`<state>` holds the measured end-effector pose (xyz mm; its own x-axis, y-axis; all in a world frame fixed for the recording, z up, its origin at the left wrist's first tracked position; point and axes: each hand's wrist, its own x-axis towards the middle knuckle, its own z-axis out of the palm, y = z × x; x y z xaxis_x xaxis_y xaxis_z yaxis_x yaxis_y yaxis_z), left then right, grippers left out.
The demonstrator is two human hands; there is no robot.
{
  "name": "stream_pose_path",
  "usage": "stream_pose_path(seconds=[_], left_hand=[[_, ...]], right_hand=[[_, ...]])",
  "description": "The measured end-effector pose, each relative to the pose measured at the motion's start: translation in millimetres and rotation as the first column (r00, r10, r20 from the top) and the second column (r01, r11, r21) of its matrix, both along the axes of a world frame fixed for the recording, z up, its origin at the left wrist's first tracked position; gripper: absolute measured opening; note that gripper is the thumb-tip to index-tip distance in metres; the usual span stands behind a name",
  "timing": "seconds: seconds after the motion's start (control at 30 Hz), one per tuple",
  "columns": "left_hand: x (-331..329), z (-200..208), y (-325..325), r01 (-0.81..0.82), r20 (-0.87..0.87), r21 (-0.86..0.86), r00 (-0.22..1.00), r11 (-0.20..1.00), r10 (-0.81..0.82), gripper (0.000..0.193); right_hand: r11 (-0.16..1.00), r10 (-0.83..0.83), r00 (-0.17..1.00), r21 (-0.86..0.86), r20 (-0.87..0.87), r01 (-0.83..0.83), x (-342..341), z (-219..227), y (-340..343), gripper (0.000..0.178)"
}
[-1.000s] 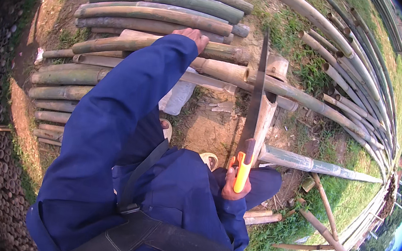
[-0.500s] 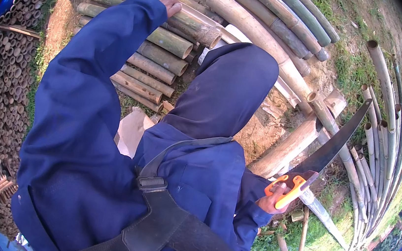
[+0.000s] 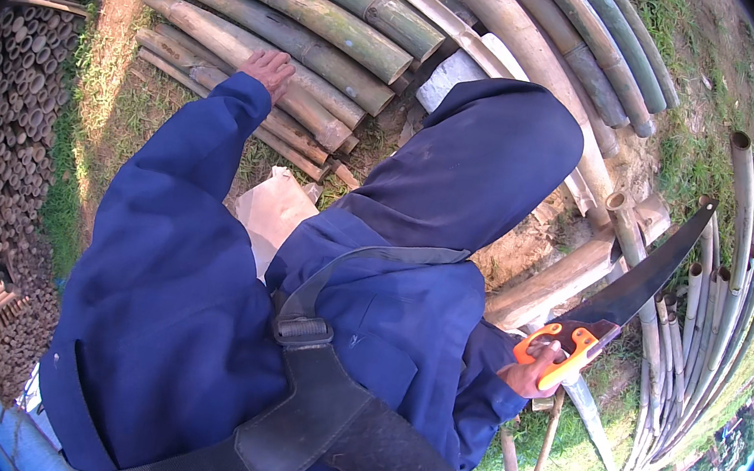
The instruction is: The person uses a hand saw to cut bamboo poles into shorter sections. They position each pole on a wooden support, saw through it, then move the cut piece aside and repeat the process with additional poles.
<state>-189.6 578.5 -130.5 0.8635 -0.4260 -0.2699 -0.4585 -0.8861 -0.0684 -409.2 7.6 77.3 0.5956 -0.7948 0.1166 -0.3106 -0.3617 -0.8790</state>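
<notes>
My left hand (image 3: pixel 268 71) lies with fingers stretched out over a cut bamboo piece (image 3: pixel 312 112), one of several side by side on the ground. Next to it are thicker greenish bamboo pieces (image 3: pixel 345 30), with their hollow ends toward my bent leg (image 3: pixel 484 155). On the right, my right hand (image 3: pixel 532 372) is closed around the orange handle of a handsaw (image 3: pixel 637 282). The dark, tapering blade points up and to the right, beside an upright-cut bamboo end (image 3: pixel 620 204). Part of the left palm is hidden.
Long bamboo poles (image 3: pixel 546 59) lie beyond my knee. More poles (image 3: pixel 736 249) stretch along the right side. A thick pale log (image 3: pixel 550 281) sits near the saw. Stacked bamboo ends (image 3: pixel 2 137) fill the far left. A pale flat piece (image 3: pixel 273 210) lies by my left sleeve.
My left hand has moved from a farther bamboo piece to a nearer one in the row. The right hand still holds the saw. The whole view has shifted somewhat.
</notes>
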Motion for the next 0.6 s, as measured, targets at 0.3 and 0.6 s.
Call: stream_pose_path(seconds=[0.3, 0.6], left_hand=[[-74.8, -39.5, -20.1, -0.484, 0.234, -0.41, 0.763, 0.773, 0.602, 0.043], [-189.1, 7.2, -20.6, -0.91, -0.976, 0.216, -0.194, 0.354, 0.098, 0.075]], right_hand=[[0.995, -0.004, 0.999, 0.102, 0.044, 0.0, 4.4, -2.6, -5.2, 0.01], [0.979, -0.112, 0.962, 0.193, 0.248, 0.064, 14.6, 31.7, -17.7, 0.02]])
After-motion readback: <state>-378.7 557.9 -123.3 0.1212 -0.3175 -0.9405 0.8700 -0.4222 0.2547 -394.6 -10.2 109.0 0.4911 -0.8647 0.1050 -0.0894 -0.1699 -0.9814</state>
